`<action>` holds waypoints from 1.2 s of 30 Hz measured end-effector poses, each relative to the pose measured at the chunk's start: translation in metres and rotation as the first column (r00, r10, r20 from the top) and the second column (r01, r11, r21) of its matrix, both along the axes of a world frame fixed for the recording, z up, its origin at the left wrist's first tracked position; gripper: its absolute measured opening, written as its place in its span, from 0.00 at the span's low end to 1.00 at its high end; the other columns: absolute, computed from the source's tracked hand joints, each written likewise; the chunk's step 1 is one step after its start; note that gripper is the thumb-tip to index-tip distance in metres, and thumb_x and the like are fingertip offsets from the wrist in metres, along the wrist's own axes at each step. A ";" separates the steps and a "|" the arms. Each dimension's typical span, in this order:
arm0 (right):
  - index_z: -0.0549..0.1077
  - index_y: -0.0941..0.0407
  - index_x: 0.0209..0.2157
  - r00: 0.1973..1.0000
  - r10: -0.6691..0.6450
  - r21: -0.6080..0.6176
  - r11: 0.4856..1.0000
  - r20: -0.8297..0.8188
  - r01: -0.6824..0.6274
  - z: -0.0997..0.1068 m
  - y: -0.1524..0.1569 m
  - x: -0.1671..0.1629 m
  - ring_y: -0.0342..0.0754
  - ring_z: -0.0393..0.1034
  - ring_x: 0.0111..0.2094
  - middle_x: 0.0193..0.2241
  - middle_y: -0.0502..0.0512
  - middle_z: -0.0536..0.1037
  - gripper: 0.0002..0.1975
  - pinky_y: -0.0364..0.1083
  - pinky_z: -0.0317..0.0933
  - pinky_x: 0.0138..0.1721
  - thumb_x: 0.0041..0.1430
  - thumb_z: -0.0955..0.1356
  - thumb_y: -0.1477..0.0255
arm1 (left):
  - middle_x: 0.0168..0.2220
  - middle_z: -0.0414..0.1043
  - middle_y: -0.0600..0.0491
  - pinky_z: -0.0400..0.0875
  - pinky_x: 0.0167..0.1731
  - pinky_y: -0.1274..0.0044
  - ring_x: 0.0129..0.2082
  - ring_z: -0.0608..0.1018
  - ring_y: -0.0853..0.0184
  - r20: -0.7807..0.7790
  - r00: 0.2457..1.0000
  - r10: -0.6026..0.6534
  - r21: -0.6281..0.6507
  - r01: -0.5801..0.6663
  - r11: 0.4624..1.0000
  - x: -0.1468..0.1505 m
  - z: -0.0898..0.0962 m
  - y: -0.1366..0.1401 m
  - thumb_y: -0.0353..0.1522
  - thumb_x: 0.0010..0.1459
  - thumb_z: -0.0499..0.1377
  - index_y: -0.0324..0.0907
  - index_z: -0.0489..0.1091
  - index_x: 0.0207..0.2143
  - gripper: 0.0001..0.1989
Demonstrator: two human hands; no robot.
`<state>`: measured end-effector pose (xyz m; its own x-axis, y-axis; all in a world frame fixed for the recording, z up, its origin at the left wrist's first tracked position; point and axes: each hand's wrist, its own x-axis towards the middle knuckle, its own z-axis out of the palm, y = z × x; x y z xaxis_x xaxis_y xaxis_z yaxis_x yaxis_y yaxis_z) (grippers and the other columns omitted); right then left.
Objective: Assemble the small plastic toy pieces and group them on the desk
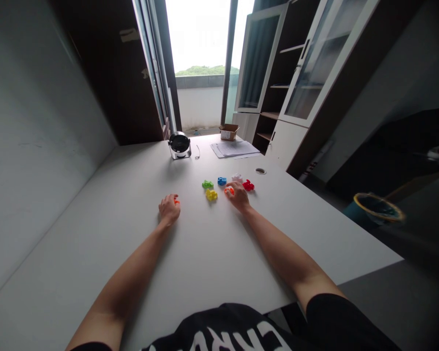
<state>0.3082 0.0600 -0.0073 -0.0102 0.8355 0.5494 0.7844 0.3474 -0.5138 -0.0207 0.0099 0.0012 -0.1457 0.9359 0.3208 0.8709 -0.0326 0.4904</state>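
Observation:
My left hand (169, 208) rests on the white table, its fingers curled round a small orange plastic piece (177, 201), mostly hidden by the hand. To the right, my right hand (238, 195) has thumb and fingers closed about another orange plastic piece (228, 191). Small knobbly plastic pieces lie around it: a yellow piece (211, 195) and a green piece (207, 184) to its left, a blue piece (222, 181) just beyond, a white piece (236, 177) behind the fingers, and a red piece (248, 185) on its right. Their exact kind is too small to make out.
Toward the back of the table (190, 273) stand a round black device on a bracket (179, 145), papers (236, 149) and an open cardboard box (229, 131). A cable hole (260, 171) lies near the right edge. A wall borders the left; a bin (376, 207) stands right.

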 end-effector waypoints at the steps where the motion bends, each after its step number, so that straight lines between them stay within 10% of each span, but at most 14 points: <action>1: 0.75 0.54 0.43 1.000 -0.001 0.009 1.000 0.006 0.001 0.002 -0.001 -0.001 0.57 0.67 0.50 0.45 0.58 0.76 0.11 0.55 0.62 0.55 0.59 0.65 0.73 | 0.47 0.74 0.43 0.64 0.49 0.63 0.47 0.73 0.52 -0.020 0.999 -0.042 0.004 0.042 0.999 0.001 -0.001 -0.001 0.28 0.60 0.54 0.44 0.72 0.49 0.15; 9: 0.75 0.54 0.39 0.972 0.230 0.007 0.973 0.049 -0.231 0.021 -0.036 -0.044 0.50 0.71 0.41 0.41 0.56 0.77 0.08 0.48 0.64 0.45 0.64 0.64 0.73 | 0.44 0.74 0.47 0.69 0.46 0.70 0.42 0.76 0.60 -0.003 0.934 -0.356 0.020 0.356 0.934 0.013 0.003 -0.008 0.31 0.61 0.58 0.44 0.72 0.51 0.15; 15: 0.77 0.51 0.41 0.810 0.565 -0.139 0.824 0.155 -0.549 0.018 -0.062 -0.076 0.45 0.71 0.36 0.39 0.53 0.77 0.08 0.43 0.63 0.39 0.63 0.67 0.73 | 0.44 0.73 0.50 0.71 0.43 0.73 0.37 0.77 0.65 0.053 0.875 -0.481 0.021 0.481 0.877 0.019 0.010 -0.015 0.29 0.60 0.58 0.46 0.70 0.54 0.19; 22: 0.79 0.48 0.45 0.766 0.612 -0.171 0.790 0.194 -0.588 0.012 -0.052 -0.070 0.53 0.69 0.52 0.53 0.54 0.75 0.10 0.52 0.63 0.54 0.61 0.70 0.70 | 0.45 0.76 0.50 0.70 0.48 0.70 0.44 0.76 0.61 0.018 0.854 -0.520 0.002 0.520 0.854 0.020 0.008 -0.014 0.29 0.58 0.59 0.47 0.73 0.50 0.16; 36: 0.77 0.47 0.52 0.674 0.670 -0.202 0.740 0.311 -0.642 0.016 -0.052 -0.069 0.54 0.68 0.48 0.59 0.52 0.72 0.16 0.55 0.61 0.54 0.61 0.71 0.68 | 0.45 0.78 0.53 0.69 0.51 0.69 0.47 0.75 0.61 -0.076 0.844 -0.531 0.007 0.533 0.846 0.022 0.006 -0.015 0.29 0.61 0.56 0.47 0.67 0.58 0.22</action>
